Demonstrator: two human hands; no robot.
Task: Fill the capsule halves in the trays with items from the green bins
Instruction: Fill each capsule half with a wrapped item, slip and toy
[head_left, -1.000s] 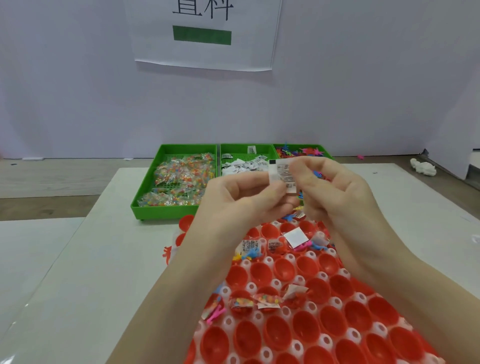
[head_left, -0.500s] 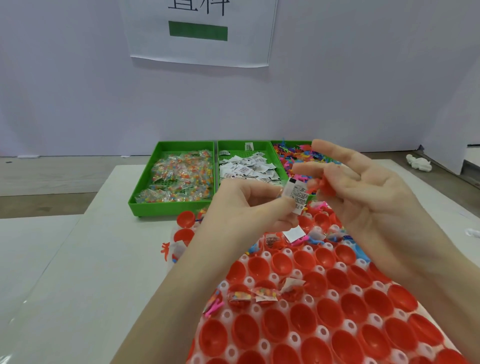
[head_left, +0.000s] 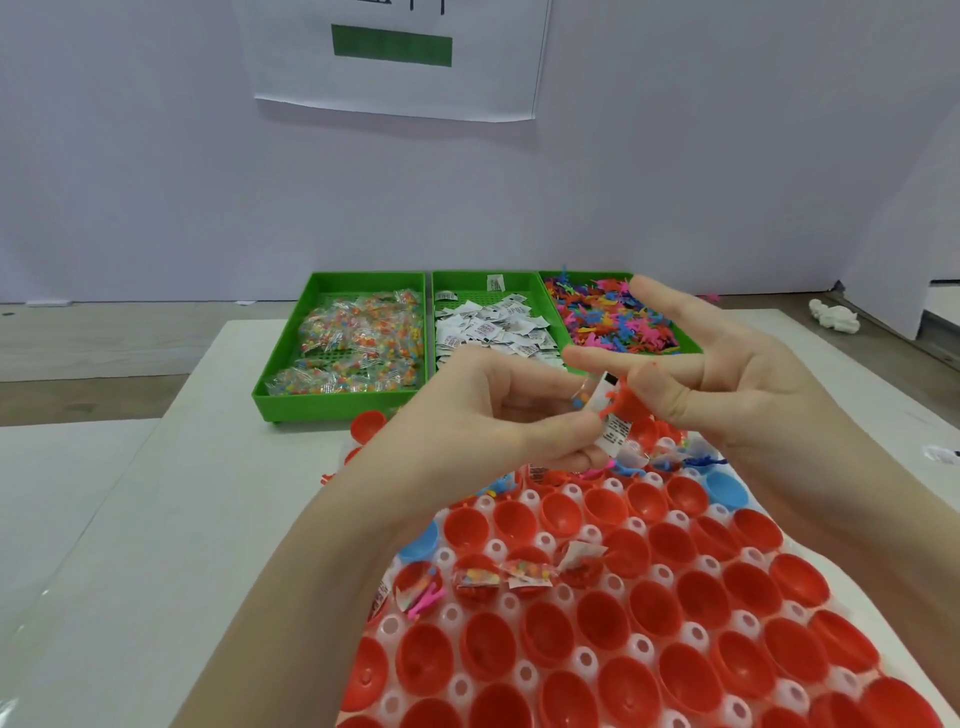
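pinching a white printed packet (head_left: 613, 421) and an orange toy figure (head_left: 621, 402) between my left hand's (head_left: 498, 415) thumb and fingers, i hold my right hand (head_left: 727, 379) spread just beside them. below both hands lies the tray (head_left: 639, 647) of red capsule halves (head_left: 545, 634); beyond them, the green bins (head_left: 332, 402).

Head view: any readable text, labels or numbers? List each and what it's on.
Nothing is legible.
Wall sheet: black characters cut off at the frame's top, unreadable; solid green bar below, no text.
White slip pinched by the left hand: black print, too small and blurred.
White slips in the middle green bin: dark print or codes, too small.
Clear bead packets in the left green bin: no readable print.
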